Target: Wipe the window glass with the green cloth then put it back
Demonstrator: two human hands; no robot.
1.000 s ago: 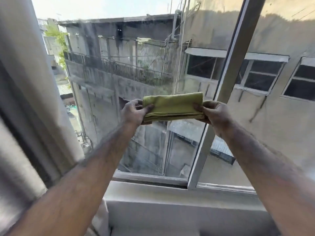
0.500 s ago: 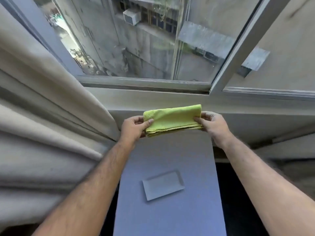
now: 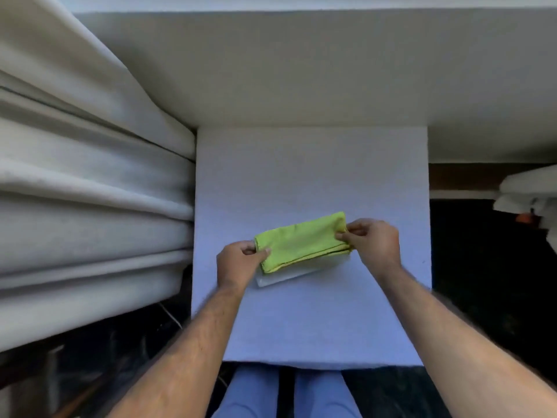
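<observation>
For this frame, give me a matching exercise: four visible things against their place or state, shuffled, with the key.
1. folded green cloth
2. left hand
3. pleated white curtain
4. flat white rectangular pad

A. pinches the cloth's left end
B. hangs left of the table
C. held by both hands
D. lies on the pale tabletop, partly under the cloth

Pairs: 1-C, 2-A, 3-B, 4-D

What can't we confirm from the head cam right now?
- Window glass: out of frame above the top edge, so the wipe result is unknown.
- Pale tray: mostly covered by the green cloth.
- Cloth contact with the tray: unclear; left hand and right hand pinch its ends.
</observation>
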